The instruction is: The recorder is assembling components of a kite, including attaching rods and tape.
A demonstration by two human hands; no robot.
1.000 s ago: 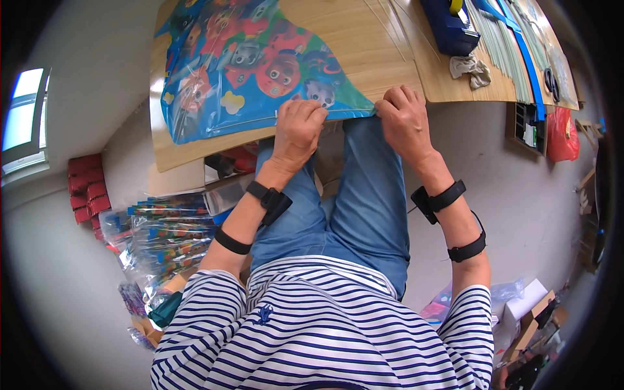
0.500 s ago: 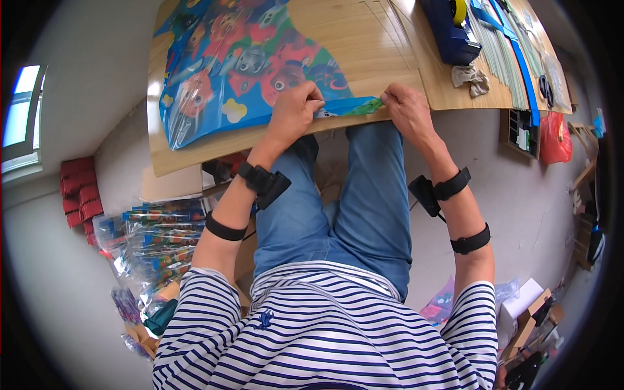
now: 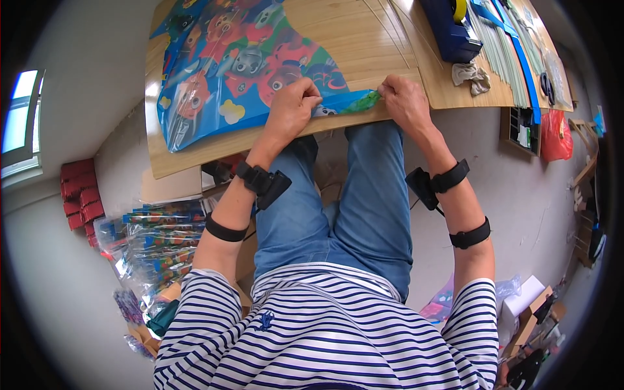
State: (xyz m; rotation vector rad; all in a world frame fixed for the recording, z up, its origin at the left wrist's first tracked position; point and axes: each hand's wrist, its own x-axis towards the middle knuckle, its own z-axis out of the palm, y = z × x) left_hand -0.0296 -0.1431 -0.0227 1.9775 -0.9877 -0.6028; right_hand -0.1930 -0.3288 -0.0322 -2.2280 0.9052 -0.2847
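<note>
A glossy plastic sheet (image 3: 231,81), printed with colourful cartoon figures on blue and green, lies over the left part of a wooden table (image 3: 364,39). Along the table's near edge, a narrow strip of it runs to the right between my hands, apparently folded over. My left hand (image 3: 290,109) pinches this strip near its middle, thumb against forefinger. At the strip's right end, my right hand (image 3: 407,104) grips the tip, fingers curled in. The sheet's upper end runs out of view.
Right of the sheet lie a blue tape dispenser (image 3: 448,36), a crumpled cloth (image 3: 472,77), a bundle of thin pale rods (image 3: 500,58) and dark scissors (image 3: 547,88). A red bag (image 3: 556,138) hangs beyond the table. Packed printed sheets (image 3: 159,237) are piled at lower left.
Both hands have shifted slightly away from me with the strip, still pinching it. The sheet's left part has slid a little to the left.
</note>
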